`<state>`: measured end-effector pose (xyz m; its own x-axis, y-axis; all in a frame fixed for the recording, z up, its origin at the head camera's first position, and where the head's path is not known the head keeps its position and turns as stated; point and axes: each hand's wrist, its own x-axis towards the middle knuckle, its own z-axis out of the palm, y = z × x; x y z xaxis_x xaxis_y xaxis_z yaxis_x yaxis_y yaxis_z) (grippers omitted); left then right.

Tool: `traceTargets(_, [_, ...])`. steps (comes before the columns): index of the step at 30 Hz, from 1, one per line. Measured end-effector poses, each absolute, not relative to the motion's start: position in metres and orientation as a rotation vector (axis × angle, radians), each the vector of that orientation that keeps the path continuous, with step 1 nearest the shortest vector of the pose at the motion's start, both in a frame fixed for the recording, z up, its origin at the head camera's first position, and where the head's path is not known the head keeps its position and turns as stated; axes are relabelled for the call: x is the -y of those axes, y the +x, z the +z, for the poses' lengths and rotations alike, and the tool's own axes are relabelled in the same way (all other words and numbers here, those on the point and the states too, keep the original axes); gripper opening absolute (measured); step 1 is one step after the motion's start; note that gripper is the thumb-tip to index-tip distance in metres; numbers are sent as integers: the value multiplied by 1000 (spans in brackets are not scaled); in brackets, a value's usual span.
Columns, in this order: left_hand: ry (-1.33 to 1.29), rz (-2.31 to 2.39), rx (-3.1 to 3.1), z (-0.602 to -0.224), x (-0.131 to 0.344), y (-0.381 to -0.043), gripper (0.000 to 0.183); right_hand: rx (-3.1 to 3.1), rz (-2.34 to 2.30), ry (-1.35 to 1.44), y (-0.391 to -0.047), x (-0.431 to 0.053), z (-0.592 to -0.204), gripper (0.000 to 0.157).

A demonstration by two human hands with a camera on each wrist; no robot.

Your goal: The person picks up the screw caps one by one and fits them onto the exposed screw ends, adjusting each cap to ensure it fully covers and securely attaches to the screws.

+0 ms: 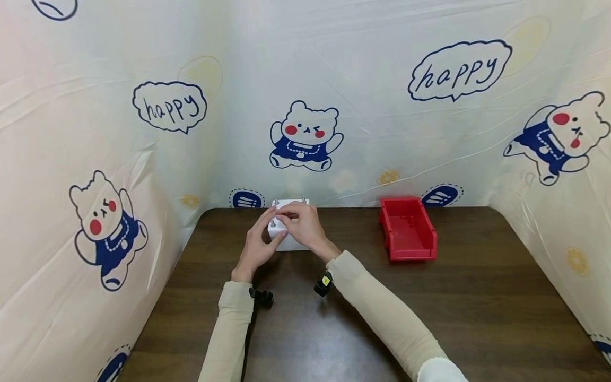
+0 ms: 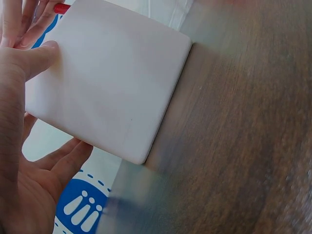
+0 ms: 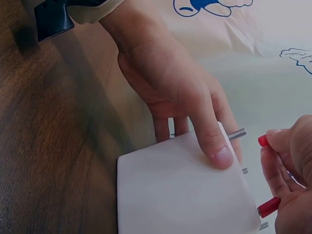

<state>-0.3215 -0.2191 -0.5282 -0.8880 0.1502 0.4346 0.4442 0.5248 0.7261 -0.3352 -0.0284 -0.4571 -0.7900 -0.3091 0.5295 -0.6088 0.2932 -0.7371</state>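
Observation:
A white block [image 1: 292,244] stands on the table, with several metal pins [image 3: 238,134] sticking out of its top. My left hand [image 1: 255,249] grips it at the left side, thumb flat on the front face and fingers spread behind. Above the top, my right hand [image 1: 305,225] pinches a small red cap [image 3: 263,141] between thumb and forefinger, close to one bare pin but apart from it in the right wrist view. Another red cap [image 3: 269,207] sits over a pin beside the right palm. In the left wrist view the block's smooth face [image 2: 117,78] hides the pins.
To the right stands a red bin [image 1: 412,254] with small red pieces [image 1: 408,218] in it. A patterned curtain [image 1: 305,63] hangs right behind the brown table [image 1: 329,339] and at both sides. Black cameras [image 1: 323,284] are strapped to both wrists.

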Motion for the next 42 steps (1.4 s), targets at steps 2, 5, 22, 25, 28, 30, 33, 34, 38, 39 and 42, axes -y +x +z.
traceTargets(2, [-492, -1307, 2452, -528, 219, -322, 66, 2286, 1496, 835, -336, 29, -457, 15])
traceTargets(5, [-487, -1307, 2456, -527, 220, -322, 66, 2299, 1500, 820, -336, 28, -458, 15])
traceTargets(22, [-484, -1297, 2454, -526, 219, -321, 70, 2340, 1437, 793, -336, 34, -460, 18])
traceTargets(25, [-492, -1298, 2454, -526, 219, -321, 70, 2328, 1426, 791, -335, 34, -460, 17])
traceTargets(28, [-490, -1294, 2454, -526, 218, -321, 71, 2314, 1417, 793, -335, 35, -460, 17])
traceTargets(30, [-492, -1295, 2451, -526, 218, -321, 71, 2309, 1405, 797, -335, 35, -460, 17])
traceTargets(33, [-497, -1303, 2446, -526, 218, -322, 71, 2313, 1379, 809, -335, 35, -461, 17])
traceTargets(34, [-499, -1310, 2442, -527, 218, -322, 71, 2316, 1370, 811, -335, 35, -461, 17])
traceTargets(38, [-497, -1324, 2439, -527, 218, -322, 71, 2318, 1341, 825, -335, 35, -462, 18])
traceTargets(39, [-496, -1326, 2440, -527, 218, -322, 71, 2319, 1335, 824, -335, 35, -463, 18])
traceTargets(42, [-494, -1328, 2440, -527, 219, -322, 70, 2322, 1317, 822, -335, 36, -463, 18])
